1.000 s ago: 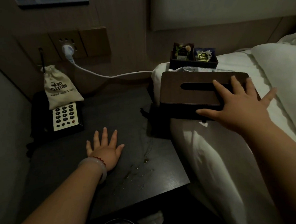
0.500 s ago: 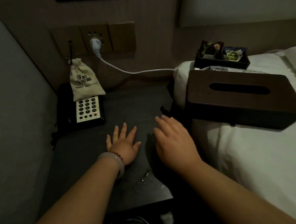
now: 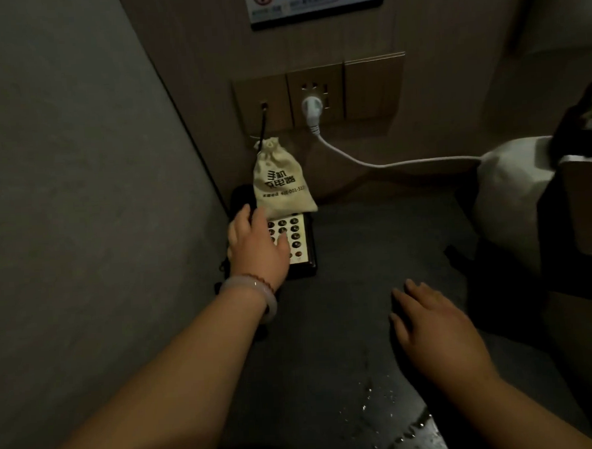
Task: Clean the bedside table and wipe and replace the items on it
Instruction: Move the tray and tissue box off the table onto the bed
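The dark bedside table [image 3: 358, 255] fills the middle of the head view, with water drops near its front edge. A black telephone [image 3: 300, 241] with a white keypad sits at the table's back left. A beige drawstring pouch [image 3: 280, 184] with printed characters rests on the telephone's upper part. My left hand [image 3: 258, 247], with a pale bangle on the wrist, lies on the telephone's left side, fingers reaching under the pouch's edge. My right hand [image 3: 430, 330] hovers flat over the table's front right, fingers together, holding nothing.
A wall socket panel [image 3: 318, 92] holds a white plug [image 3: 312, 108] whose cable [image 3: 387, 164] runs right to the white bedding [image 3: 512, 192]. A brown tissue box [image 3: 588, 209] shows at the right edge. A grey wall [image 3: 80, 201] borders the table's left.
My left hand moved from the table's middle up onto the telephone. My right hand left the tissue box and came over the table. The view swung left.
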